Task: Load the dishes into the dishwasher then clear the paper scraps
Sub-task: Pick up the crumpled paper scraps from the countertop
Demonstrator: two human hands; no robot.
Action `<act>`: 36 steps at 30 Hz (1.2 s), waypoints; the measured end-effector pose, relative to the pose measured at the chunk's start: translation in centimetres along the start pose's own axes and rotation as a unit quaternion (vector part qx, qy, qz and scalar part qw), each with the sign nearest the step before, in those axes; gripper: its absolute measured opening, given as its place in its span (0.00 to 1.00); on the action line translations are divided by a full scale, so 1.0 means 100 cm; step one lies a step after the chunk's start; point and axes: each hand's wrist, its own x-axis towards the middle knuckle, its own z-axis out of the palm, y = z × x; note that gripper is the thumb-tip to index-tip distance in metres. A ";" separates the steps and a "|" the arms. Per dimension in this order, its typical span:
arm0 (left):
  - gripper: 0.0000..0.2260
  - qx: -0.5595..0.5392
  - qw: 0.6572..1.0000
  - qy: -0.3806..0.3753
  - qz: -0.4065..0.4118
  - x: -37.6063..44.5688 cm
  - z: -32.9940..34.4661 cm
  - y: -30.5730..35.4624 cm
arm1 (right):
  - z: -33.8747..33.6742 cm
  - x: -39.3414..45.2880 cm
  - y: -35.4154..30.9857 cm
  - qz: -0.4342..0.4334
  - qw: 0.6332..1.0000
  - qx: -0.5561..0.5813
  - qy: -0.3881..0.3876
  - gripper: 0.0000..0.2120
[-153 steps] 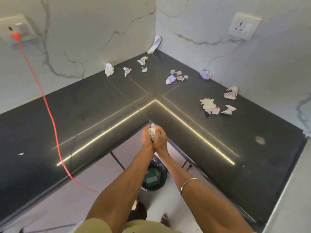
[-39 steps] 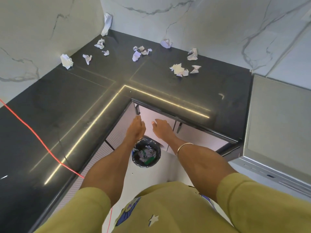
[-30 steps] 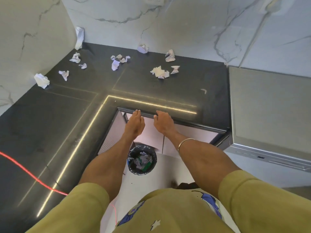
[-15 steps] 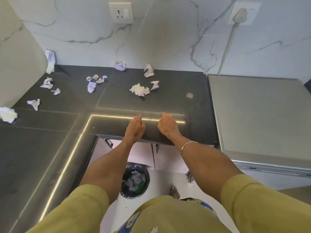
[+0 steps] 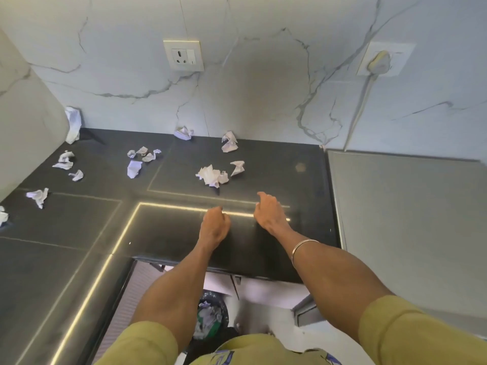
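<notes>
Now both arms reach over the black countertop [image 5: 79, 227], the left hand [image 5: 214, 227] loosely curled and empty, the right hand [image 5: 268, 213] half open, holding nothing. Crumpled paper scraps [image 5: 213, 175] lie scattered just beyond the fingertips and toward the marble wall [image 5: 263, 88]. Below the counter edge, a black bin [image 5: 210, 316] holds more paper.

Home kitchen. Dark stone L-shaped counter [image 5: 79, 233] with a lit strip line, wrapping into a corner. White marble-look wall [image 5: 263, 88] as backsplash, veined. Wall socket [image 5: 183, 55] above the counter, second socket [image 5: 379, 60] with a plug and cord hanging down. Flat grey appliance top [image 5: 408, 219] set flush beside the counter at right. Cabinet fronts [image 5: 147, 285] under the counter edge, and a small lined bin [image 5: 212, 316] on the pale floor below.
</notes>
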 end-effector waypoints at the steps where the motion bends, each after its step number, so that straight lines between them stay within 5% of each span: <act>1: 0.08 0.001 1.000 0.000 -0.006 0.006 -0.001 -0.002 | 0.001 0.006 -0.002 -0.002 1.000 0.006 -0.001 0.22; 12: 0.09 -0.083 0.996 0.031 0.002 0.097 -0.021 0.012 | 0.017 0.088 -0.030 0.015 0.999 0.042 -0.021 0.25; 22: 0.08 -0.189 0.980 0.061 0.014 0.155 -0.031 0.019 | 0.041 0.153 -0.054 0.169 0.966 0.193 0.001 0.25; 28: 0.09 -0.260 0.961 0.088 -0.034 0.178 -0.015 0.010 | 0.056 0.175 -0.055 0.135 0.988 0.047 -0.064 0.35; 36: 0.09 -0.279 0.952 0.114 -0.049 0.195 -0.008 0.016 | 0.065 0.177 -0.044 0.044 0.999 -0.001 -0.008 0.07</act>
